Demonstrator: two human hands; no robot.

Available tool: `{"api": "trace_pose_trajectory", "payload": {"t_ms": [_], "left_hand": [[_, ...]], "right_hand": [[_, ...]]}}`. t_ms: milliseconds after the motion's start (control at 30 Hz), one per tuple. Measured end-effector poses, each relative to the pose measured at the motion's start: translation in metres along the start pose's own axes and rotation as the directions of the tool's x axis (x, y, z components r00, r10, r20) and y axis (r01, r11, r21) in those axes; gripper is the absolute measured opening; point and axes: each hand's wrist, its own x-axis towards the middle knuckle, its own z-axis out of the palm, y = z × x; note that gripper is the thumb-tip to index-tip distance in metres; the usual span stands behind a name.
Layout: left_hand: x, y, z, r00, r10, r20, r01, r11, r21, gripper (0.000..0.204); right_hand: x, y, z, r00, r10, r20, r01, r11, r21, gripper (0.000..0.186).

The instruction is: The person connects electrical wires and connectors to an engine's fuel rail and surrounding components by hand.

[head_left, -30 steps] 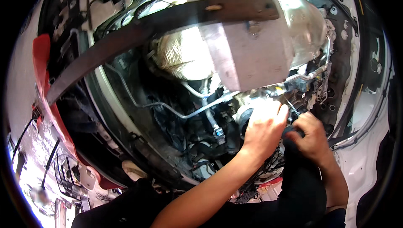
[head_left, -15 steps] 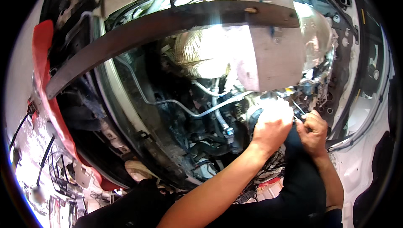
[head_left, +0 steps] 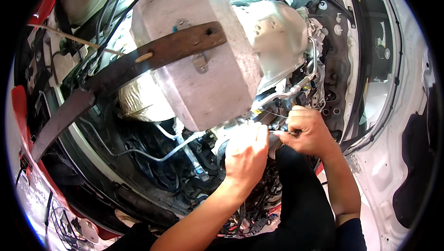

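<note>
We keep our right hand (head_left: 307,130) curled around a thin tool (head_left: 283,132), whose slim shaft points leftward toward our other hand, low in the engine space. Our left hand (head_left: 247,154) is bent with its fingers bunched against the engine parts, just beside the tool; we cannot tell what, if anything, it grips. Above both hands sits a silver metal cover (head_left: 217,96), crossed by a curved brown bar (head_left: 185,42), and a bent pipe (head_left: 182,147) runs to our left.
</note>
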Motion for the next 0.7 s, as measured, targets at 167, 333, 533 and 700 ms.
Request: {"api": "trace_pose_trajectory", "payload": {"t_ms": [167,333,533,700], "left_hand": [[-0.002,0.004,0.011,0.991,0.012,-0.131,-0.025,0.995,-0.095,0.027],[0.004,0.014,0.007,0.996,-0.058,-0.065,0.047,0.987,-0.156,0.033],[-0.002,0.025,0.010,0.995,-0.056,-0.081,0.043,0.988,-0.151,0.043],[-0.009,0.036,0.025,0.998,-0.069,0.001,0.068,0.989,-0.133,0.050]], "right_hand": [[0.008,0.015,-0.008,0.995,-0.060,0.079,0.059,0.998,0.011,0.034],[0.034,0.019,-0.023,0.969,0.007,0.247,-0.016,0.999,0.034,0.039],[0.023,0.015,-0.015,0.993,0.093,0.079,-0.099,0.992,0.073,0.038],[0.000,0.015,0.001,0.992,0.058,-0.115,-0.053,0.998,0.040,0.027]]}}
